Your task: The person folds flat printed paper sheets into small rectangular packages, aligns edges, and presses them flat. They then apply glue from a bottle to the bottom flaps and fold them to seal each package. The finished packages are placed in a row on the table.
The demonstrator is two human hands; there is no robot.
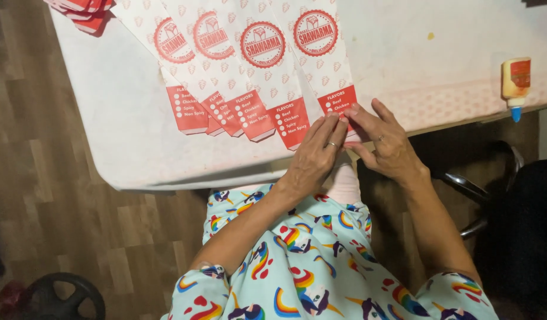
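Note:
Several white paper bags with red round emblems and red bottom flaps lie fanned in an overlapping row on the white table [125, 136]. My left hand [317, 155] and my right hand [383, 142] meet at the red flap of the rightmost paper bag [321, 56], near the table's front edge. Fingers of both hands press flat on that flap, pinching and folding it. Each hand wears a ring. The other paper bags [226, 65] lie to the left, untouched.
A small glue bottle [516, 83] with a blue tip lies at the table's right edge. A stack of red and white bags [84, 12] sits at the far left corner. Wooden floor is on the left, a dark chair [498, 195] on the right.

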